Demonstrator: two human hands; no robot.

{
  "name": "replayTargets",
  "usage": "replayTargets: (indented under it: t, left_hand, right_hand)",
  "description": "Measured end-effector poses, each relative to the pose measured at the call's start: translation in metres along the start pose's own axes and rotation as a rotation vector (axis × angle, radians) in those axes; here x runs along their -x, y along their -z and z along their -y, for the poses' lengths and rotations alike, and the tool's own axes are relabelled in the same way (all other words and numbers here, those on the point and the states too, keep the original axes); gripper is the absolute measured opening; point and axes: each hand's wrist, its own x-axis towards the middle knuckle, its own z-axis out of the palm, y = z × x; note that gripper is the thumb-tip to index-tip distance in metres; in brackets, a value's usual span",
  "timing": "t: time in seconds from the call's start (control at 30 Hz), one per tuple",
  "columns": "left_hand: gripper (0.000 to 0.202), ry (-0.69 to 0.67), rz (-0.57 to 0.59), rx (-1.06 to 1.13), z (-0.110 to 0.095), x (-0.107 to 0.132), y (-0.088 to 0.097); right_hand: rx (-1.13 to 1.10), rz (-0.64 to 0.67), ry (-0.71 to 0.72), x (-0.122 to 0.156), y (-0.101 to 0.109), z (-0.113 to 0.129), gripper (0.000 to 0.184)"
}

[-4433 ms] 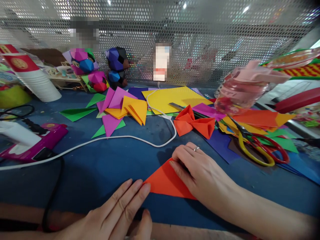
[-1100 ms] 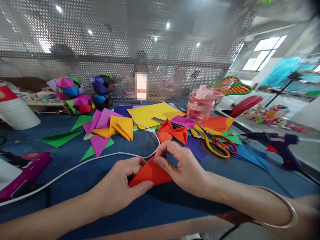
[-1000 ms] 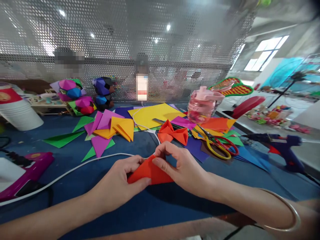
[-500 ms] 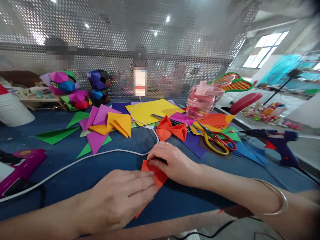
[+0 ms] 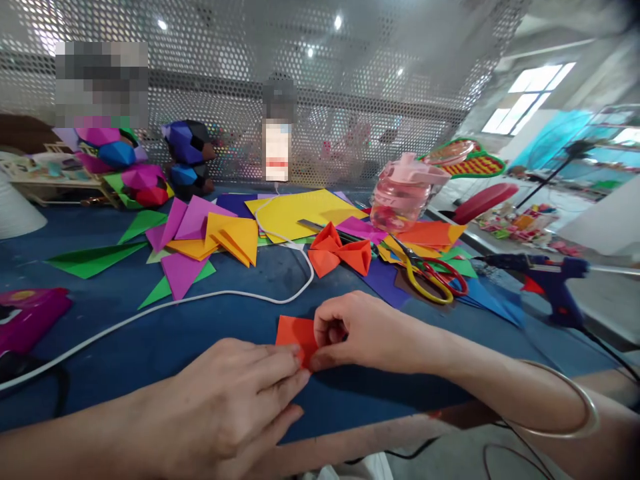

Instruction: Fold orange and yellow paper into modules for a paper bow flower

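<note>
A folded piece of orange-red paper (image 5: 293, 333) lies on the blue table near its front edge. My left hand (image 5: 235, 393) rests over its lower part, fingers stretched out and fingertips pressing on it. The paper's right edge is pinched between the curled fingers and thumb of my right hand (image 5: 360, 333), which wears a bangle at the wrist. Much of the sheet is hidden beneath both hands. Just beyond them sits a folded orange-red paper shape (image 5: 340, 250) with open pockets.
A white cable (image 5: 220, 293) crosses the table. Behind lie yellow paper (image 5: 310, 210) and purple pieces (image 5: 200, 217). To the right are scissors (image 5: 430, 283), a pink bottle (image 5: 403, 190) and a blue glue gun (image 5: 560, 277). Paper polyhedra (image 5: 187, 150) stand at the back left.
My right hand has moved down along the paper's right edge, uncovering its top. My left hand has shifted slightly down and left, its fingers still on the paper. The view has moved a little.
</note>
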Motion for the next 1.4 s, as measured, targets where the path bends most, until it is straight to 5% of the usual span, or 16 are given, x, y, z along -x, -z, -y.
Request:
replayTargets:
  t: [0.5,1.4]
  left_hand:
    - [0.035,0.0,-0.072,0.019,-0.003,-0.01,0.002]
    - [0.031,0.056,-0.175,0.024,0.001,0.007,-0.016]
  right_hand:
    - [-0.032,0.035,-0.024,-0.002,0.011,-0.007,0.023]
    - [-0.046,0.118,-0.007,-0.006,0.037,-0.037,0.024]
